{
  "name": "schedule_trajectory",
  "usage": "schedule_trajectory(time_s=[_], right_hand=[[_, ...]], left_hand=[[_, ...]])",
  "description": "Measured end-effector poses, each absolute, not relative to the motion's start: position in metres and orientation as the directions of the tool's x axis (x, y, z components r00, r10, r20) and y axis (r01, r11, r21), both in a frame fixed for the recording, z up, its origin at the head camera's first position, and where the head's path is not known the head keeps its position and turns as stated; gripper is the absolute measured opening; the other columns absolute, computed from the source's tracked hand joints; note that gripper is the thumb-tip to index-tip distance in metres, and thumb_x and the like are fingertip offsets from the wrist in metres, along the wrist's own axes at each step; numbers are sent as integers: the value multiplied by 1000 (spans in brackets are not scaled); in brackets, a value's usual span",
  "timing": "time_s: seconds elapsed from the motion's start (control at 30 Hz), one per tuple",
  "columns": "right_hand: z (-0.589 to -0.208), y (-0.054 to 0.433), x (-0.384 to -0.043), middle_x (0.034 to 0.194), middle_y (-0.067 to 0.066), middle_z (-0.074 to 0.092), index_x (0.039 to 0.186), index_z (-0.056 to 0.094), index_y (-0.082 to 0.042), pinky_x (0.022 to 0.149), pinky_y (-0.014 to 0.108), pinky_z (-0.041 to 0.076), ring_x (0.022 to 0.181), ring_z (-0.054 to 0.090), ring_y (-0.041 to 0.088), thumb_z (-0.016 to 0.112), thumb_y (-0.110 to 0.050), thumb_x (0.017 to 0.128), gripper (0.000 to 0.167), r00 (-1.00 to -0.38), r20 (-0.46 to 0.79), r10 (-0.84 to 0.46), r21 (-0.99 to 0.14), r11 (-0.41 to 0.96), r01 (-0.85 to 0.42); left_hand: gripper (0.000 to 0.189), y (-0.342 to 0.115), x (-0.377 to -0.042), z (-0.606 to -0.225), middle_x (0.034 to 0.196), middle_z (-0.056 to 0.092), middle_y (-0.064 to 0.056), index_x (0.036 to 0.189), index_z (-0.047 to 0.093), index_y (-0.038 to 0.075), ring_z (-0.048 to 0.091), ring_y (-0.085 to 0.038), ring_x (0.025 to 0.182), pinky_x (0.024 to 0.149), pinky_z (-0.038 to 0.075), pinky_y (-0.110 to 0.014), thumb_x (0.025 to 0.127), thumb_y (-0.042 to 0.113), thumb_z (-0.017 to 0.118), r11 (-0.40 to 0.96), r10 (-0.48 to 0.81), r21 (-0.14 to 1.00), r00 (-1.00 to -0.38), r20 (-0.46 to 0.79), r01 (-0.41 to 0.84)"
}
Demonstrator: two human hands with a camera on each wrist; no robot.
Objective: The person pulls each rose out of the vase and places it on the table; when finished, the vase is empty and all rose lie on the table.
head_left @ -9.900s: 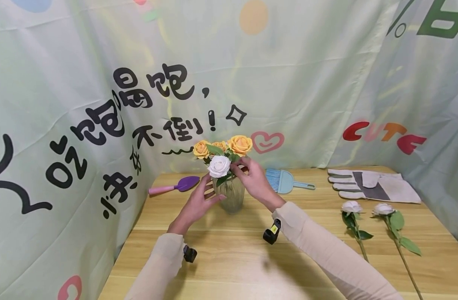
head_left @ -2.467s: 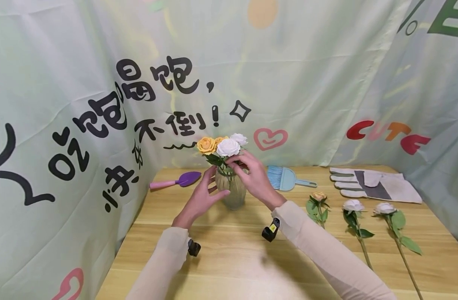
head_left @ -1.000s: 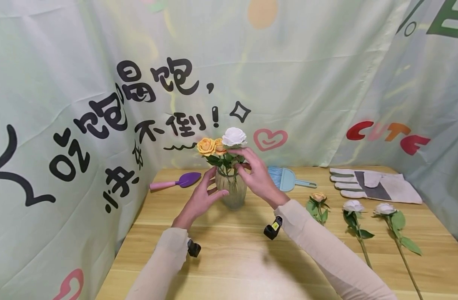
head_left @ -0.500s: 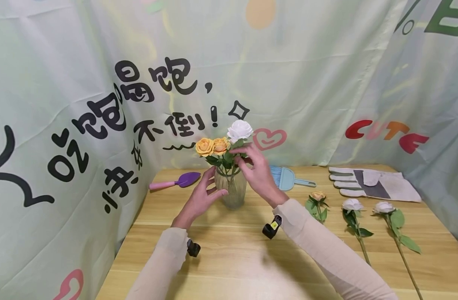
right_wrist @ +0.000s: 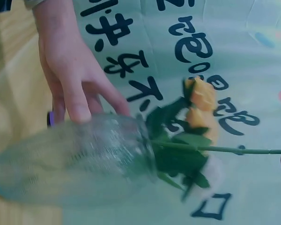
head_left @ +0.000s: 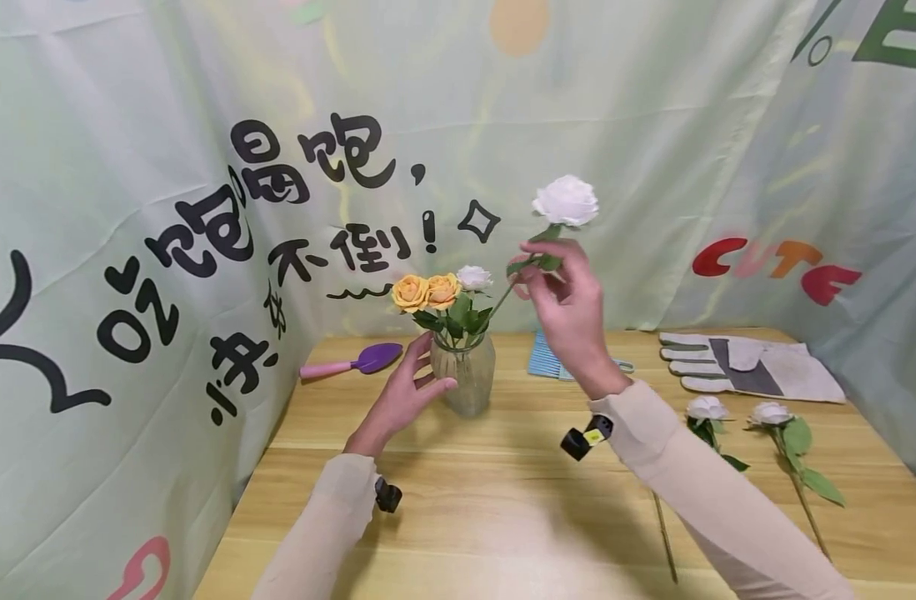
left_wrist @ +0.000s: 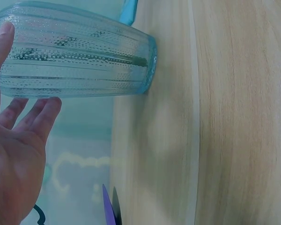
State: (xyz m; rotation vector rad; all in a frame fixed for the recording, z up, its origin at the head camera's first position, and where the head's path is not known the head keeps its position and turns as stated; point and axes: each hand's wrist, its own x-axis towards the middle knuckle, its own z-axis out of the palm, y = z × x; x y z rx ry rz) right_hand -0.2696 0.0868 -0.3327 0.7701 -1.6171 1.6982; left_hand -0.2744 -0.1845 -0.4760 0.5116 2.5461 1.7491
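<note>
My right hand [head_left: 573, 308] pinches the green stem of a white rose [head_left: 566, 201], raised to the right above the glass vase [head_left: 465, 379]. In the right wrist view this stem [right_wrist: 239, 150] slants down to the vase mouth. Two orange-yellow roses [head_left: 427, 292] and another white rose [head_left: 474, 279] stand in the vase with their leaves at its rim. My left hand [head_left: 401, 400] holds the vase's left side. The left wrist view shows the thumb [left_wrist: 2, 42] on one side of the ribbed glass [left_wrist: 75, 56] and fingers on the other.
Two white roses [head_left: 707, 407] lie on the table's right; a further stem [head_left: 663, 537] shows beneath my right sleeve. Behind are a purple trowel [head_left: 378, 358] with a pink handle, a light-blue dustpan [head_left: 545, 358] partly hidden by my right hand, and a work glove [head_left: 788, 371].
My right hand has drawn the white rose up and right from among the flowers, uncovering the smaller white rose behind. Earlier, a yellow rose came to lie on the table. My left hand stays put.
</note>
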Motion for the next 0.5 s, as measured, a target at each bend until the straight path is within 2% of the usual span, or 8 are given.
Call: schedule_trajectory(time_s=[0.1, 0.2, 0.33, 0.5], right_hand=[[-328, 107, -266, 124, 9, 66, 131, 64, 9, 93, 30, 69, 103, 76, 11, 62, 16, 101, 31, -591, 800, 105, -594, -7, -805], [-329, 129, -261, 126, 7, 67, 132, 63, 11, 92, 27, 68, 99, 76, 13, 62, 14, 102, 30, -604, 783, 151, -607, -31, -794], [-343, 159, -249, 126, 5, 71, 136, 61, 9, 92, 23, 67, 95, 76, 15, 64, 7, 105, 31, -705, 695, 142, -711, -16, -703], [-381, 190, -232, 127, -9, 72, 138, 63, 3, 93, 19, 66, 96, 76, 7, 64, 1, 108, 30, -839, 543, -29, -822, 187, -538]], left_hand=[[94, -185, -275, -475, 176, 32, -2, 172, 24, 39, 47, -37, 156, 125, 50, -53, 99, 33, 84, 330, 263, 908, -949, 174, 257], [94, -184, -276, -475, 175, 33, -3, 172, 25, 39, 48, -38, 155, 124, 51, -53, 99, 32, 84, 329, 263, 908, -949, 176, 260], [94, -183, -276, -475, 176, 32, -3, 172, 25, 37, 48, -38, 155, 124, 51, -53, 99, 31, 83, 319, 277, 909, -944, 179, 266], [93, -182, -275, -476, 177, 31, -2, 172, 25, 37, 47, -38, 156, 124, 51, -52, 99, 30, 83, 325, 271, 909, -946, 176, 262]])
